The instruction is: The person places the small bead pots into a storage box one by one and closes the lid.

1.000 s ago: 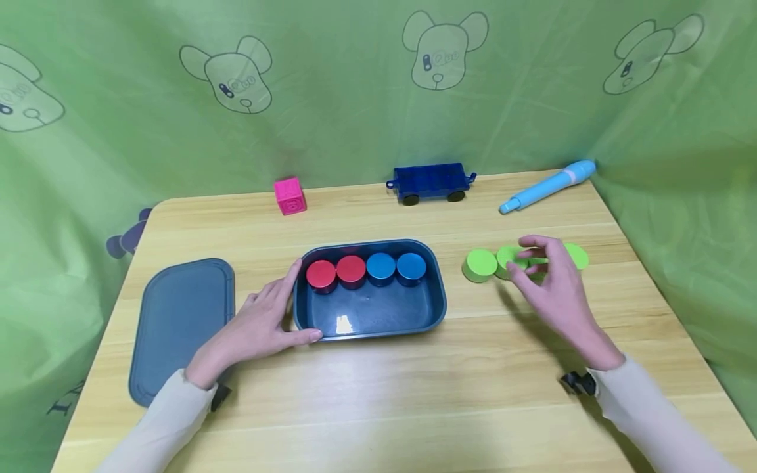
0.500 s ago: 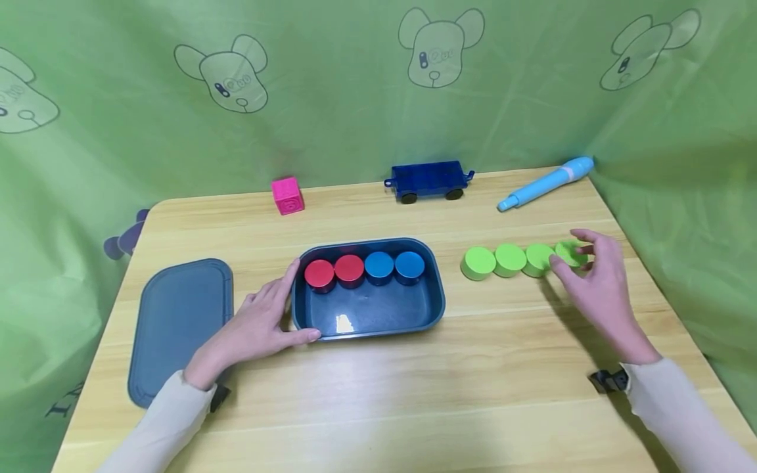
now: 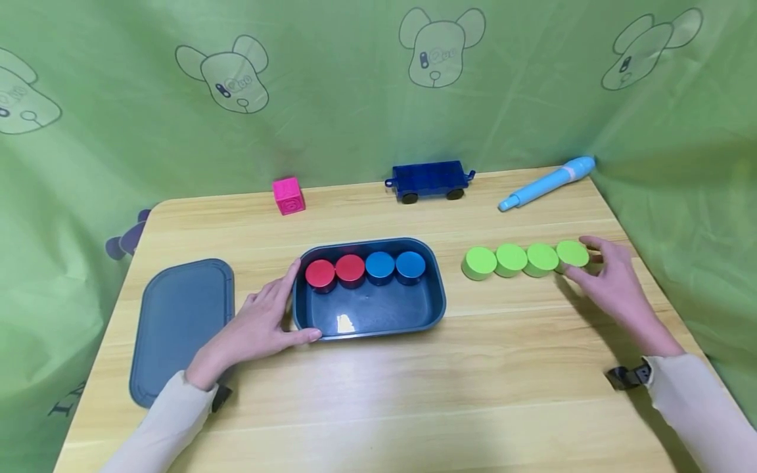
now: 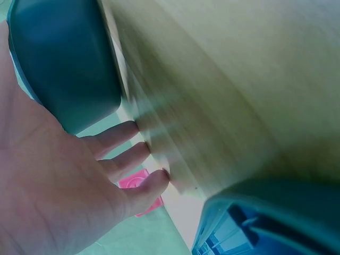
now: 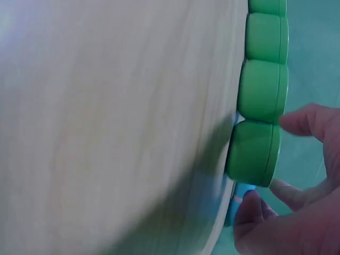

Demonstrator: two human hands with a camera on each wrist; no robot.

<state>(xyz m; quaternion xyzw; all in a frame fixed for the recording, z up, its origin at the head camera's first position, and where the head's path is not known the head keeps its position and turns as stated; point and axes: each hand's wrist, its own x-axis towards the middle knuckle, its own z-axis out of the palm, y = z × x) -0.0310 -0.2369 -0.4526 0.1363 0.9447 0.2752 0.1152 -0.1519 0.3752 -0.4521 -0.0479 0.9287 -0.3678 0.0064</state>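
A dark blue box point(image 3: 369, 315) stands on the table, holding two red cylinders point(image 3: 350, 271) and two blue cylinders point(image 3: 380, 269) in a row along its far side. My left hand point(image 3: 257, 325) rests on the box's left end, thumb on the near rim and fingers at the left wall. To the right, several green cylinders point(image 3: 511, 260) touch in a row. My right hand point(image 3: 615, 282) pinches the rightmost green cylinder point(image 5: 254, 153) at its upper edge, thumb on one side and a finger on the other. That cylinder still stands on the table.
The dark blue lid point(image 3: 183, 328) lies flat on the left. Along the back edge are a pink cube point(image 3: 288, 196), a dark blue toy wagon point(image 3: 430, 180) and a light blue toy microphone point(image 3: 547, 184). A green patterned curtain point(image 3: 343, 98) hangs behind the table and at its sides.
My right hand has moved right along the green row, from over its middle to the rightmost cylinder, where thumb and finger now meet its sides. My left hand stays on the box.
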